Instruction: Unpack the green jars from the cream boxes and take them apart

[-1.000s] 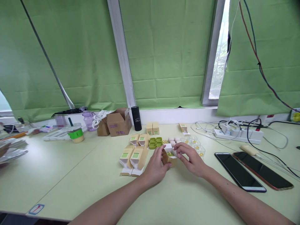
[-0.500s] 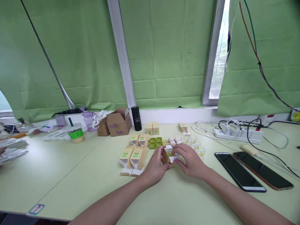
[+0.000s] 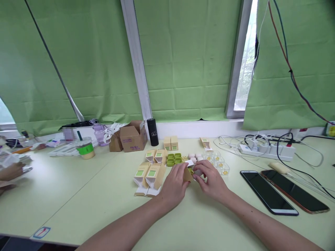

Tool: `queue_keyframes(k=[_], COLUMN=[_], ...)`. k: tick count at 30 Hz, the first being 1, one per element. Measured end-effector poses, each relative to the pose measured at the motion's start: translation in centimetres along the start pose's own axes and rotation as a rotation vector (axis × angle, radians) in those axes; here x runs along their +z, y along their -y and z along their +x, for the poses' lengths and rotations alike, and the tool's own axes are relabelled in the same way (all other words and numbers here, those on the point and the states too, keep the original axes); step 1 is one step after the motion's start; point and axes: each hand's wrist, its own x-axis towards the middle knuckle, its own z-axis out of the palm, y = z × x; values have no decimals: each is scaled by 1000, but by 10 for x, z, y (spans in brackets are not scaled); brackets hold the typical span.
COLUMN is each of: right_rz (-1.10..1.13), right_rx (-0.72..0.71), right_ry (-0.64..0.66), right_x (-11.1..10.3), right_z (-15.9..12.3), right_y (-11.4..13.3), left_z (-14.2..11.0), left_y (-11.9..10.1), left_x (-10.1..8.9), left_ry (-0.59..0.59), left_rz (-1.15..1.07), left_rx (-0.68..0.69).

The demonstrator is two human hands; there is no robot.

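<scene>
My left hand (image 3: pixel 175 184) is wrapped round a small kraft-paper box (image 3: pixel 187 175), which is tilted with its open end toward the right. A green item (image 3: pixel 191 171) shows inside the opening. The thumb and fingers of my right hand (image 3: pixel 213 179) are closed on the box's white flap at that end. Just beyond my hands sit green square containers (image 3: pixel 174 159), pale pink pieces (image 3: pixel 192 156) and clear plastic cups (image 3: pixel 221 164) with yellow centres. Left of my left hand stand several kraft boxes (image 3: pixel 155 173) with green labels and open flaps.
Closed kraft boxes (image 3: pixel 170 143) and a black cylinder (image 3: pixel 152 132) stand farther back, beside a brown carton (image 3: pixel 133 137). On the right lie two phones (image 3: pixel 269 192) and a power strip (image 3: pixel 267 152) with cables. At far left, another person's hand (image 3: pixel 12 171) holds papers.
The box in my hands has turned, so its brown side faces me more. My right fingers have closed in on its flap. The other person's hand has come into view at left.
</scene>
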Motion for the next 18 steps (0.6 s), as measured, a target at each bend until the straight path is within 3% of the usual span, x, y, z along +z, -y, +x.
queue_keyframes(k=[8,18], right_rz=[112,406], right_rx=[186,370], right_ry=[-18,-118], right_x=[10,5], right_z=[2,6], right_y=[1,-1], left_z=[0,1], left_y=[-4,1], left_x=[0,-1], left_ry=[41,-26], left_rz=[195,237], left_rx=[112,139])
